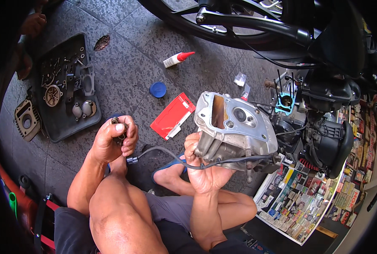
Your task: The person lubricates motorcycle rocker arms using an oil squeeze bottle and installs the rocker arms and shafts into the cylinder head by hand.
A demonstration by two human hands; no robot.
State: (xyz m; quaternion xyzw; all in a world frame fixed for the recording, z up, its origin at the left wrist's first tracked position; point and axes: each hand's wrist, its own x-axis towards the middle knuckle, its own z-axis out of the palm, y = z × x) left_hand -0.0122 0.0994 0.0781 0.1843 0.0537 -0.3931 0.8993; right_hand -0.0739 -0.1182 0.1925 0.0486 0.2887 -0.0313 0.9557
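Observation:
My left hand is closed around small brassy metal parts, partly hidden by the fingers. My right hand grips a silver engine cylinder head from below, raised at centre right with its flat face upward. A dark cable hangs from the head and ends in a connector beside my left hand. Beyond my hands on the floor lie a red flat package, a blue round cap and a red-tipped white bottle.
A dark tray of small parts lies left, beside a metal cylinder part. Another person's hand shows top left. A motorcycle wheel and exposed engine with blue gasket occupy upper right, above a sticker-covered board.

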